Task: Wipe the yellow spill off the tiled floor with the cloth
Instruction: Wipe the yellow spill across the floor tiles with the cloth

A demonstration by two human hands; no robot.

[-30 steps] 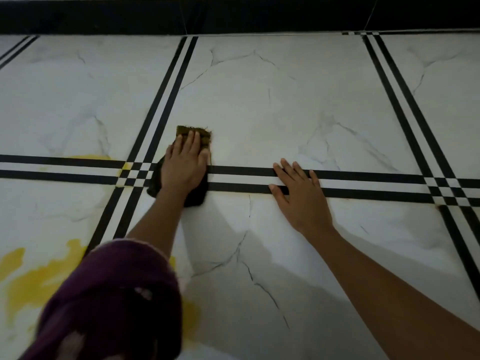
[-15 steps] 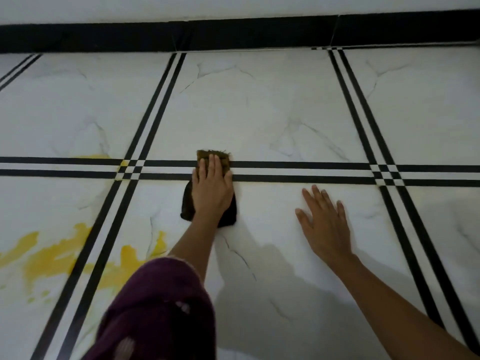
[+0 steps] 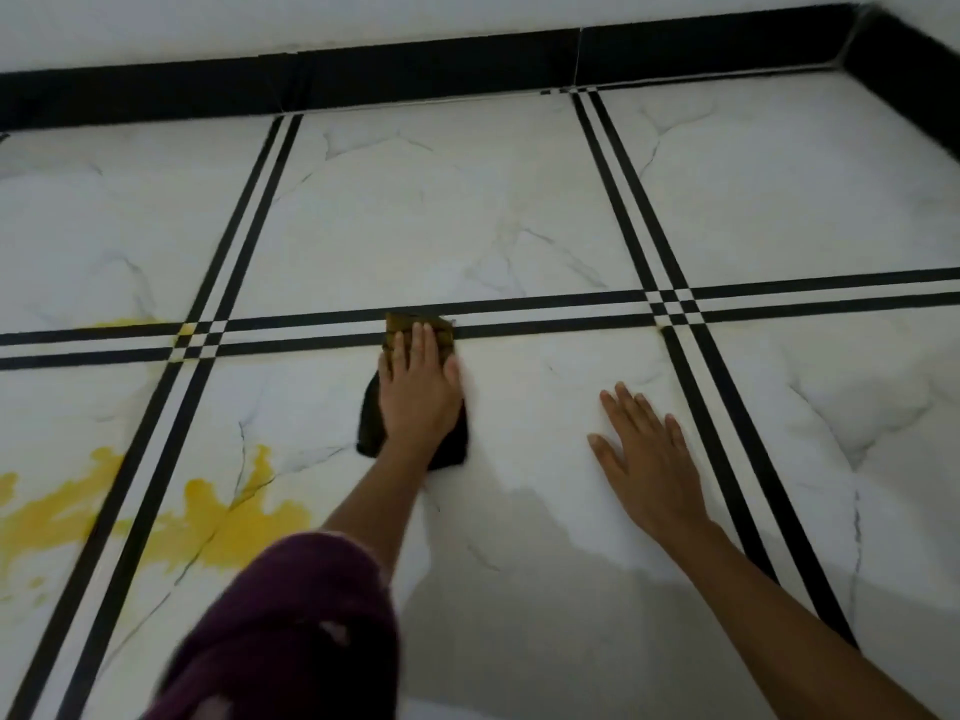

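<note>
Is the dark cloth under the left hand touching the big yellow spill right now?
Apart. The head view shows bare white tile between the dark cloth under the left hand and the yellow spill lower left.

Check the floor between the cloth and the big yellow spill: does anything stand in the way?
Nothing visible does. Only bare tile separates the cloth, under the left hand, from the yellow spill at its near left.
</note>
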